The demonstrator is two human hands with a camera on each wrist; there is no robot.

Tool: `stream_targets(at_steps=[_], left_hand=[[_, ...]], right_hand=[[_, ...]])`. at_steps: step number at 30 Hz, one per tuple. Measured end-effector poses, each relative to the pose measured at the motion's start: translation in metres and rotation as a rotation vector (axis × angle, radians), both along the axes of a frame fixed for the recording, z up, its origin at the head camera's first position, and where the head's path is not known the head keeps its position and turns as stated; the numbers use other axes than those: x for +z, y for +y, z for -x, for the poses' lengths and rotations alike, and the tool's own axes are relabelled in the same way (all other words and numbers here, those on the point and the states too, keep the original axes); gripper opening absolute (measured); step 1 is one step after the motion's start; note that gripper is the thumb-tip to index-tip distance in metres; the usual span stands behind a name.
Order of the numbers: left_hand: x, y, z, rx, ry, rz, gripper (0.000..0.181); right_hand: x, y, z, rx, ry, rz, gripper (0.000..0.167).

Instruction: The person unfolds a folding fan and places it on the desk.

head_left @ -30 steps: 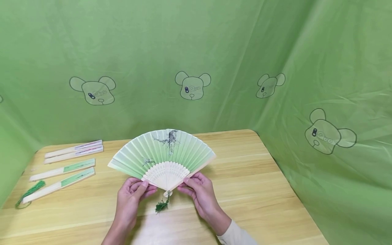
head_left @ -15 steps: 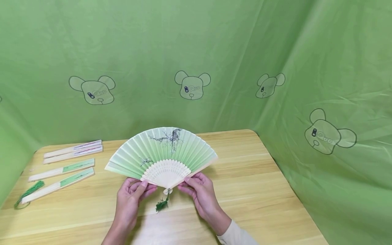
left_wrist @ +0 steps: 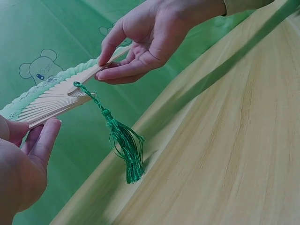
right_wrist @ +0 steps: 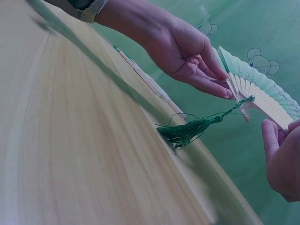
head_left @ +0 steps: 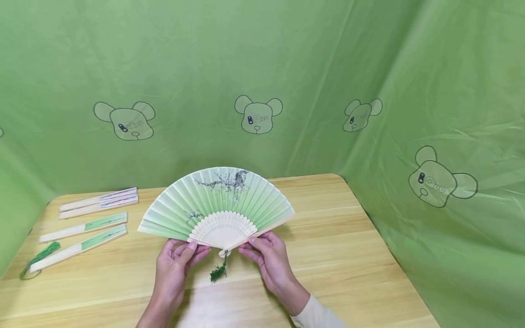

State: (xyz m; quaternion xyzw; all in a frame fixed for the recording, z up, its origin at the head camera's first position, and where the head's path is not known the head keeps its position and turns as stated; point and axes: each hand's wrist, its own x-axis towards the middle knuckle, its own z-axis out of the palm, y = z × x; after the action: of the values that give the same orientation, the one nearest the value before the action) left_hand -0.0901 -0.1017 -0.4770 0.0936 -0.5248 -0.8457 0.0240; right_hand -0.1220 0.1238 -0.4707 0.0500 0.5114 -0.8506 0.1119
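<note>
Open fan (head_left: 221, 200) held above tabletop (head_left: 328, 259), span running left-right, pivot (head_left: 225, 252) toward you, tassel (head_left: 218, 272) hanging. Your left hand (head_left: 173, 269) pinches fan's left edge in fingers, right hand (head_left: 271, 259) its right edge; both about equally near pivot. Folded fans (head_left: 79, 249) left of fan, green cloth (head_left: 197, 68) behind.

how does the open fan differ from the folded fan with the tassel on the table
The open fan spreads into a wide arc; the folded fan is a narrow strip.
The left hand and right hand hold the open fan up; the folded fan lies on the table.
The open fan's tassel hangs; the folded fan's tassel lies beside it.
Both have pale ribs, green leaves and green tassels.
</note>
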Motion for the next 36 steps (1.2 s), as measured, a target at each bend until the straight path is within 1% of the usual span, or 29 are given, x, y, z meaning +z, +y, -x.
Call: stream_targets(at_steps=[5, 12, 17, 24, 27, 30, 36], left_hand=[[0.0015, -0.0006, -0.0006, 0.010, -0.013, -0.020, 0.029], [0.0035, -0.0021, -0.0004, 0.040, -0.040, -0.051, 0.031], [0.0035, -0.0030, -0.0001, 0.045, -0.033, -0.082, 0.031], [0.0025, -0.0033, -0.0004, 0.048, -0.003, -0.133, 0.032], [0.0031, -0.0018, -0.0004, 0.046, 0.004, -0.129, 0.033], [0.0039, -0.0001, -0.0003, 0.046, 0.012, -0.117, 0.035], [0.0029, -0.0029, 0.0012, 0.090, 0.003, -0.137, 0.039]], right_hand=[[0.0001, 0.0001, -0.0006, 0.000, 0.000, 0.019, 0.043], [-0.0002, -0.0007, -0.0020, 0.003, -0.011, 0.042, 0.033], [-0.0001, -0.0017, -0.0026, 0.004, -0.011, 0.051, 0.032], [-0.0001, -0.0035, -0.0031, 0.002, -0.022, 0.060, 0.031], [0.0000, -0.0034, -0.0024, -0.016, -0.018, 0.058, 0.032], [0.0004, -0.0024, -0.0008, -0.053, -0.007, 0.059, 0.036], [0.0022, 0.0042, 0.0037, -0.095, 0.006, 0.043, 0.043]])
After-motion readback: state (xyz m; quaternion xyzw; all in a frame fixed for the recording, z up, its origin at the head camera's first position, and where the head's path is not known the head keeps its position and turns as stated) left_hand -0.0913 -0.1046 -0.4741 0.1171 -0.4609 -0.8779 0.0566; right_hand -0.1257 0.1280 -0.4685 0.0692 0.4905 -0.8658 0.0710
